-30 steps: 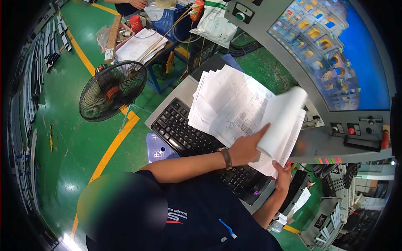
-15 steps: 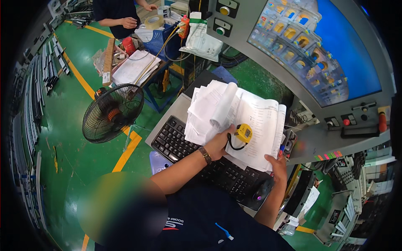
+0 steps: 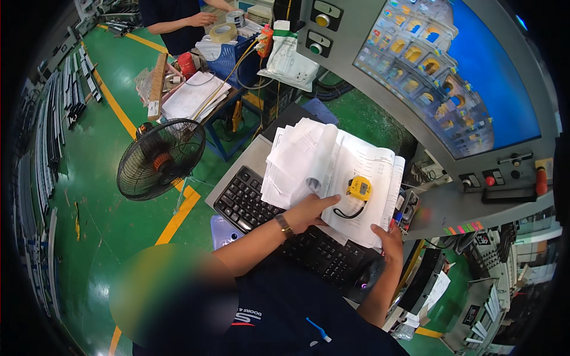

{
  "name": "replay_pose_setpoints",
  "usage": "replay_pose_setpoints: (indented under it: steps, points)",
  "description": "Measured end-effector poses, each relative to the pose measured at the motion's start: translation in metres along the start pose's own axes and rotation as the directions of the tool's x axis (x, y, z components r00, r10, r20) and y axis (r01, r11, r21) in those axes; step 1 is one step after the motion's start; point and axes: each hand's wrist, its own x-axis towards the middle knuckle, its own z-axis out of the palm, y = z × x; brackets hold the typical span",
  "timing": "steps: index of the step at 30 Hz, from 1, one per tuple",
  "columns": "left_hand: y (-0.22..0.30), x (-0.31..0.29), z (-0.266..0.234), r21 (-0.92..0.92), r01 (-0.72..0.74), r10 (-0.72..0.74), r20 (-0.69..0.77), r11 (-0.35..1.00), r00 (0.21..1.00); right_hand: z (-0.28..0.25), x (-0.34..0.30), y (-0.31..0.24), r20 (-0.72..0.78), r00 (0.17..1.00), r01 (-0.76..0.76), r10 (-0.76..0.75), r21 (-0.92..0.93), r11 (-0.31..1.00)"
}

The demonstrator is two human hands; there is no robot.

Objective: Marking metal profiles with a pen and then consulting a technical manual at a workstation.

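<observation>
A thick stack of printed papers (image 3: 380, 169) lies over the keyboard (image 3: 246, 199), its upper sheets curled over to the left. On the open page rests a yellow tape measure (image 3: 360, 188) with a black wrist strap. My left hand (image 3: 310, 212) grips the stack's lower edge, thumb on top and pointing at the strap; its other fingers are partly hidden. At the lower right corner, my right hand (image 3: 389, 240) pinches the papers, thumb above and fingers underneath. A black mouse (image 3: 369, 276) sits just below that hand.
A machine panel with a screen (image 3: 451, 77) and buttons rises at the right. To the left stands a black fan (image 3: 160, 159). Beyond it, a cluttered table holds a blue basket (image 3: 228, 62), where another person's hand (image 3: 202, 19) shows. Long metal profiles (image 3: 53, 130) lie far left.
The tape measure now sits farther right on the page, and its strap is spread out. My left hand has drawn down, apart from it. My right hand keeps its hold on the corner.
</observation>
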Motion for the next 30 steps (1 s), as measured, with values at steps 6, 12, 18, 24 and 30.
replay_pose_setpoints:
  steps: [6, 12, 18, 24, 30]
  points:
    - [0.012, -0.01, -0.047, 0.808, -0.342, 0.806, -0.251, 0.48, 0.537, 0.0, 0.002, 0.001, 0.004, 1.0, 0.002, -0.002, -0.013, 1.0]
    - [0.034, -0.002, -0.048, 0.936, -0.146, 0.69, -0.124, 0.32, 0.713, -0.001, 0.005, 0.004, -0.01, 0.999, 0.041, -0.042, -0.076, 0.996]
    - [0.055, 0.008, -0.028, 0.944, -0.037, 0.571, -0.167, 0.328, 0.804, -0.005, 0.002, 0.018, -0.023, 0.996, 0.081, -0.084, -0.098, 0.992]
    - [0.052, 0.015, -0.018, 0.96, 0.034, 0.519, -0.18, 0.278, 0.836, -0.005, -0.005, 0.008, 0.018, 0.999, 0.034, -0.033, -0.076, 0.997]
    - [0.047, 0.012, -0.012, 0.968, -0.078, 0.551, -0.069, 0.238, 0.832, -0.005, -0.003, 0.004, 0.033, 0.999, 0.031, -0.027, -0.123, 0.992]
